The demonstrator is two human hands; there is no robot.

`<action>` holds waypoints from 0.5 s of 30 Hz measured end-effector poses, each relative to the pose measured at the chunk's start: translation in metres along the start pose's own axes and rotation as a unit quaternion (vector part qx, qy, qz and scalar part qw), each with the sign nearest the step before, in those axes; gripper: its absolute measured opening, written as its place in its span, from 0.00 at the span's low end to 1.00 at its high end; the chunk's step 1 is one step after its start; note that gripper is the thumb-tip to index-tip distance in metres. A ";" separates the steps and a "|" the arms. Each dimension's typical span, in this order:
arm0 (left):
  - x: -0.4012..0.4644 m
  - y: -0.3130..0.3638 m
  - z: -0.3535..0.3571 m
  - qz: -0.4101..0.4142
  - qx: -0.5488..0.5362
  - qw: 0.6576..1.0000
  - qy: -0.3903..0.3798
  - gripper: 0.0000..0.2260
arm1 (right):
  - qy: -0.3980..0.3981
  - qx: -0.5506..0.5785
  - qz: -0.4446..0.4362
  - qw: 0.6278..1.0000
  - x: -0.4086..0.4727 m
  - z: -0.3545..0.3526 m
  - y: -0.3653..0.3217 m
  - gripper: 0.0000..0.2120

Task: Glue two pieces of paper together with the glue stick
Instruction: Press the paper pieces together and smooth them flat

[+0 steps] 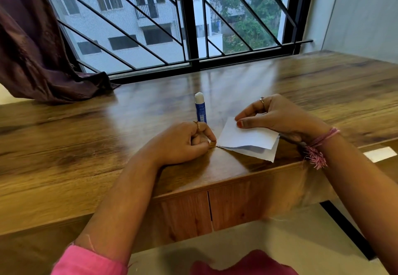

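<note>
Left hand (pixel 189 143) hides glue stick's (pixel 200 108) base.

Left hand (pixel 185 143) resting on wooden table (pixel 86 128) with fingers curled, empty, blue glue stick (pixel 200 108) standing upright just behind it with white tip bared, right hand (pixel 277 116) pinching upper sheet of paper (pixel 247 137) lifted off lower sheet (pixel 261 153), barred window (pixel 189 16) beyond, purple curtain (pixel 32 48) at left.
</note>
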State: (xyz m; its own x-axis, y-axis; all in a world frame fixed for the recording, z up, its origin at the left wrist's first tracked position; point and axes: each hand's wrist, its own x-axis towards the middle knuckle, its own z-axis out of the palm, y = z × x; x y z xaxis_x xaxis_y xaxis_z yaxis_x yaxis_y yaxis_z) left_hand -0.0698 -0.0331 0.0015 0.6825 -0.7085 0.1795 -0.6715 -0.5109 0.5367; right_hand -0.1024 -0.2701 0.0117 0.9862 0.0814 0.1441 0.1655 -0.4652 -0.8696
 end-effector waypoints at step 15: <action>0.000 -0.002 0.000 0.001 0.003 1.000 -0.001 0.07 | -0.004 -0.004 0.002 1.000 0.002 0.000 0.003 0.06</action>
State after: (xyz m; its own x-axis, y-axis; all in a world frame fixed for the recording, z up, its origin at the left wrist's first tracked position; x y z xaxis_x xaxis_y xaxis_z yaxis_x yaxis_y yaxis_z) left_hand -0.0686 -0.0326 0.0002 0.6812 -0.7101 0.1782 -0.6738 -0.5129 0.5319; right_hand -0.1003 -0.2716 0.0093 0.9869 0.0867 0.1364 0.1612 -0.4729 -0.8662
